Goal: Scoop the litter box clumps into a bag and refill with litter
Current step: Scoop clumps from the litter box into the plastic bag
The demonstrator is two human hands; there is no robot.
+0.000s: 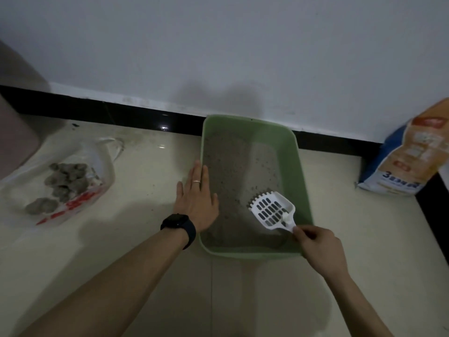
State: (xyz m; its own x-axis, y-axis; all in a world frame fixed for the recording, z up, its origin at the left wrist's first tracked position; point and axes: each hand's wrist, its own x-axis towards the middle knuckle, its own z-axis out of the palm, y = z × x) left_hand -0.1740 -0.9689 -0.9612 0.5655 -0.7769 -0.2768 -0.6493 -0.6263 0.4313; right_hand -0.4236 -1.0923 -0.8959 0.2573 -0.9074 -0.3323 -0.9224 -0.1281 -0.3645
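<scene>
The green rectangular plastic litter box (295, 171) sits against the far wall, its grey litter (230, 171) spread thin. A hard push from the left hand (198, 194), laid flat with straight fingers on the left rim, could slide or tip it. The orange-and-blue litter sack (408, 161) leans far right, cut off by the frame; its opening is unseen, so it may slump or spill at refill. The clear plastic bag with red print (80, 198) lies slack well to the left, so a load carried there could shed crumbs on the floor. The right hand (315, 242) pinches only the handle end of the white slotted plastic scoop (271, 211), which is toothed into the litter near right and could twist under weight. The dim light hides any clumps remaining in the box; grey clumps (68, 177) already lie in the bag.
</scene>
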